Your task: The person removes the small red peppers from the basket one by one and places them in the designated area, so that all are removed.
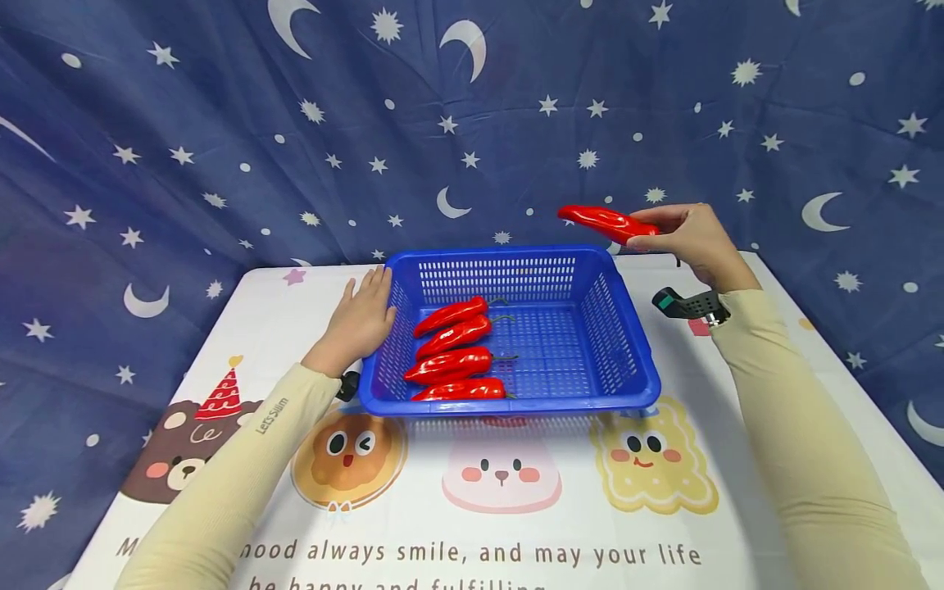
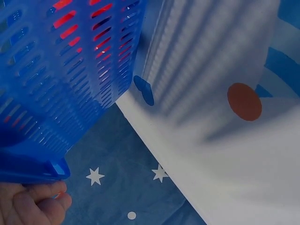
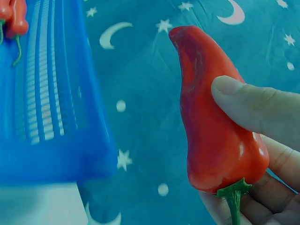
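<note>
Between the thumb and fingers of my right hand (image 1: 689,238) is a red pepper (image 1: 606,223), raised above the back right corner of the blue basket (image 1: 509,404). In the right wrist view the pepper (image 3: 211,108) has its green stem pointing down, past the fingers. My left hand (image 1: 361,315) rests on the basket's left rim, fingers fairly straight; the left wrist view shows its fingertips (image 2: 51,206) against the rim's underside. Several red peppers (image 1: 451,365) lie in the basket's left half, stems towards the right.
A white tablecloth (image 1: 575,524) with cartoon figures and lettering covers the table. Behind it hangs a dark blue curtain (image 1: 516,65) with white stars and moons.
</note>
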Tool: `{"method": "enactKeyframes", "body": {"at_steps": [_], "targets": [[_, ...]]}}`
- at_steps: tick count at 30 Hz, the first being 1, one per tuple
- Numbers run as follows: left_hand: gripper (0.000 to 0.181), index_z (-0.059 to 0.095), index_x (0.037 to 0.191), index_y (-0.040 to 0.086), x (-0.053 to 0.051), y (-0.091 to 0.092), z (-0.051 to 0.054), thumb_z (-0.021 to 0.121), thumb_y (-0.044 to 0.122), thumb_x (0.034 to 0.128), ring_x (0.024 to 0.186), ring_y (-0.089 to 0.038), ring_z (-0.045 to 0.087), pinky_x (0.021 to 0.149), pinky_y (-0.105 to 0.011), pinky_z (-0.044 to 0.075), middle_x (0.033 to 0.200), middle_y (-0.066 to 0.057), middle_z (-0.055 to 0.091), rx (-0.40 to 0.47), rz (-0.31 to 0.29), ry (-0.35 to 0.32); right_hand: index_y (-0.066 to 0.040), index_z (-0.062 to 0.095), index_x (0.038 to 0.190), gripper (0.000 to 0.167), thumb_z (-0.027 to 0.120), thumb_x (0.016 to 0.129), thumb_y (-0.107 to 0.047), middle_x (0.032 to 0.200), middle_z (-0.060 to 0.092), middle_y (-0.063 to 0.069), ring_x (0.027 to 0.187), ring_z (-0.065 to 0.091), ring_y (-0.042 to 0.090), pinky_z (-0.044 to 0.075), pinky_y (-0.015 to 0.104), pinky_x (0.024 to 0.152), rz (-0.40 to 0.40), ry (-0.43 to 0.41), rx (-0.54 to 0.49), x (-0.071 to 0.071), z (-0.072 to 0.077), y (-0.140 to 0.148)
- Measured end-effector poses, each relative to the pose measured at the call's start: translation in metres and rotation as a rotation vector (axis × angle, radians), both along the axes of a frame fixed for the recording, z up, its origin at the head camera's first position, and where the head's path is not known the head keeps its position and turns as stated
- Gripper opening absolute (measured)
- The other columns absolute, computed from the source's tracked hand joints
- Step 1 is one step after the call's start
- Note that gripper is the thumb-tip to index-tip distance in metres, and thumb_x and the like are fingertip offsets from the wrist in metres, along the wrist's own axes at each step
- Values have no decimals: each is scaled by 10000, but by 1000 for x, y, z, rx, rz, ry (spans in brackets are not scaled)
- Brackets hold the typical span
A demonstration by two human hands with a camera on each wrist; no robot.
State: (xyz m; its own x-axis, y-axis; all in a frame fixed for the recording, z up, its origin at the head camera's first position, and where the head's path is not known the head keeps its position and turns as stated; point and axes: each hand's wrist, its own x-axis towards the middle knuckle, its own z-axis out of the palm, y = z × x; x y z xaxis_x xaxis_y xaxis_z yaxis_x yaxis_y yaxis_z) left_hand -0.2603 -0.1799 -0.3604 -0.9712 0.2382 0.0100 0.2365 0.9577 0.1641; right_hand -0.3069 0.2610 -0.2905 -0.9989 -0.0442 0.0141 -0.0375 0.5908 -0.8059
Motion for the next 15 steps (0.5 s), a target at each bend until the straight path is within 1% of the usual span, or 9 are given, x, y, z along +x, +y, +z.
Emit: {"method": "enactKeyframes", "body": {"at_steps": [3, 5, 9, 12, 15], "targets": [[630, 126, 1477, -68, 0, -1, 0, 378, 197, 964, 1455, -372, 123, 1175, -548, 49, 1551, -243, 145, -3, 0, -2, -100, 550, 1324, 657, 739, 766, -391, 1282, 494, 104, 1064, 437, 188, 486, 113, 694, -28, -6, 3, 2, -1, 13], [630, 126, 1476, -68, 0, -1, 0, 379, 196, 964, 1455, -371, 123, 1175, -549, 50, 1551, -244, 144, -3, -2, -2, -100, 554, 1320, 677, 743, 752, -417, 1194, 522, 19, 1036, 433, 172, 481, 127, 678, -42, -11, 4, 3, -2, 22], [630, 125, 1476, -70, 0, -1, 0, 378, 195, 963, 1453, -375, 128, 1174, -552, 50, 1549, -248, 148, -1, -7, 2, -103, 553, 1321, 721, 748, 726, -459, 1054, 530, -121, 984, 451, 144, 490, 135, 675, -64, -17, 8, 7, -3, 38], [629, 124, 1476, -68, 0, 0, 0, 377, 197, 965, 1453, -375, 129, 1175, -550, 47, 1549, -247, 149, 3, -7, 2, -107, 542, 1333, 739, 745, 722, -471, 1017, 540, -157, 975, 454, 138, 488, 127, 678, -83, -33, 11, 9, -3, 48], [630, 124, 1477, -66, 0, -1, 0, 378, 198, 965, 1454, -374, 128, 1175, -550, 46, 1550, -245, 149, 4, -6, 2, -105, 534, 1339, 749, 746, 720, -469, 940, 554, -214, 950, 472, 131, 481, 126, 673, -106, -43, 5, 11, -6, 57]]}}
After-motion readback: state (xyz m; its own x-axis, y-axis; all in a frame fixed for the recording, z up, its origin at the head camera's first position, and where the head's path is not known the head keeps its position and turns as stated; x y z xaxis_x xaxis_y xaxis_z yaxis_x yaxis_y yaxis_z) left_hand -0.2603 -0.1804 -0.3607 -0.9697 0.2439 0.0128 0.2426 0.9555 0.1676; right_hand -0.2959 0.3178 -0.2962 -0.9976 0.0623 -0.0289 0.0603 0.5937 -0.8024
